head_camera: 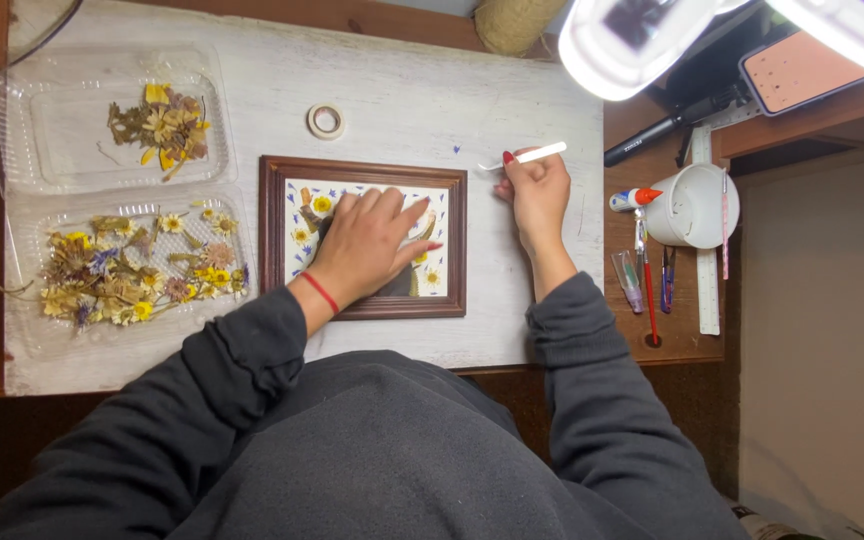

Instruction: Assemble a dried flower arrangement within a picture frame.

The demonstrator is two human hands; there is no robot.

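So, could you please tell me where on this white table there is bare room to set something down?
Bare board lies between the small tape roll and the right hand, and along the near edge below the brown wooden picture frame. The left side is crowded by two clear plastic trays of dried flowers.

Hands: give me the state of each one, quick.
Left hand: open, flat on the pressed-flower picture in the wooden frame.
Right hand: closed, holding a thin white tool.
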